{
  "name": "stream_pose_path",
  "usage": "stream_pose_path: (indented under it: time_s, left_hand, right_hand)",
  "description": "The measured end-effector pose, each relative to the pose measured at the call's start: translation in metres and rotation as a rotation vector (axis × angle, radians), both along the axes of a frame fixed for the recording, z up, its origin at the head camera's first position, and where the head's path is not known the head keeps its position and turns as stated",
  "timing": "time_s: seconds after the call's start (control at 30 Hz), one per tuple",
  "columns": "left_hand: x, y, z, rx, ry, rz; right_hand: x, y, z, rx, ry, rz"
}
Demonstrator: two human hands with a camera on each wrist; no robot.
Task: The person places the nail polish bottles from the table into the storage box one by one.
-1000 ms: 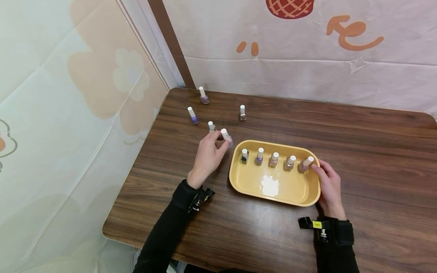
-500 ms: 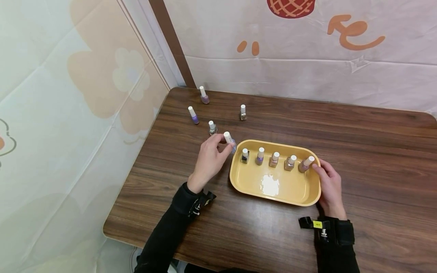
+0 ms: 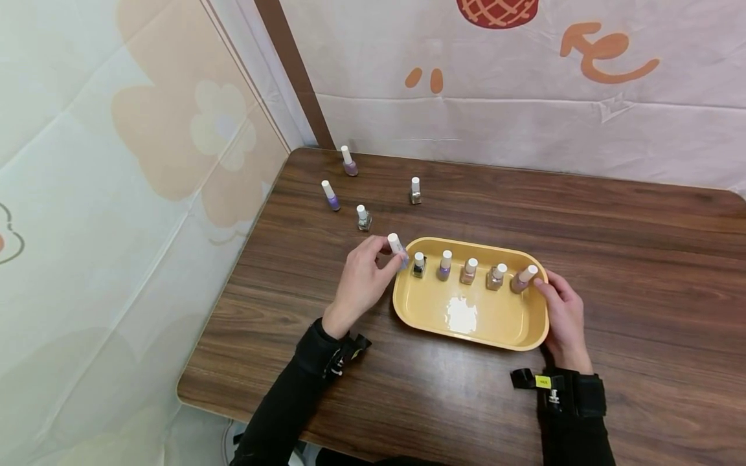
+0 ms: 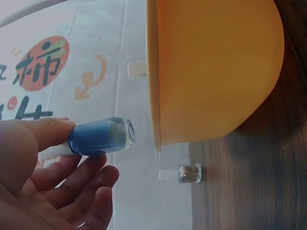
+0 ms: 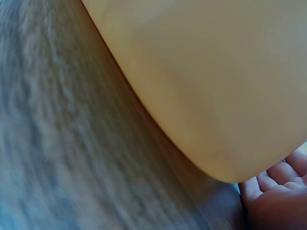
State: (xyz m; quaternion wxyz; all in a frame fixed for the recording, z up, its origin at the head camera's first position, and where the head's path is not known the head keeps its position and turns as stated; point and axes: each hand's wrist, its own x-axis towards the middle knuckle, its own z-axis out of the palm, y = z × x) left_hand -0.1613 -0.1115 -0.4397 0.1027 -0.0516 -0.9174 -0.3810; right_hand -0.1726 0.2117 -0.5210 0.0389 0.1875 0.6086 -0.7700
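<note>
My left hand (image 3: 362, 277) pinches a nail polish bottle (image 4: 101, 136) with blue polish and a white cap, tilted, beside the left end of a yellow tray (image 3: 422, 304). In the left wrist view, the bottle's base points toward the tray wall. At the tray's right end, my right hand (image 3: 565, 318) grips the rim, thumb on top and fingers outside. Several nail polish bottles stand in a row along the tray's far side, from a dark bottle (image 3: 418, 265) at left to a mauve bottle (image 3: 524, 279) leaning at right.
Behind the left hand stand a glittery bottle (image 3: 364, 219), a purple bottle (image 3: 331, 196) and a mauve bottle (image 3: 349, 161). Another small bottle (image 3: 416, 191) stands behind the tray. The wooden table (image 3: 658, 278) meets printed sheets at its back and left.
My left hand has carried the blue nail polish bottle right and toward me, up to the tray's left rim, uncovering the glittery bottle. My right hand stays at the tray.
</note>
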Motion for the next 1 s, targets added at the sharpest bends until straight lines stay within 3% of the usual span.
stream_pose_path:
  time_s: [0.57,1.0]
  left_hand:
    - [0.010,0.007,-0.007,-0.009,-0.015,-0.023]
    - [0.016,0.008,-0.014,0.010,-0.013,-0.042]
  right_hand:
    - [0.001,0.000,0.001,0.014,-0.029,0.009]
    - [0.000,0.000,-0.001,-0.006,0.014,0.008]
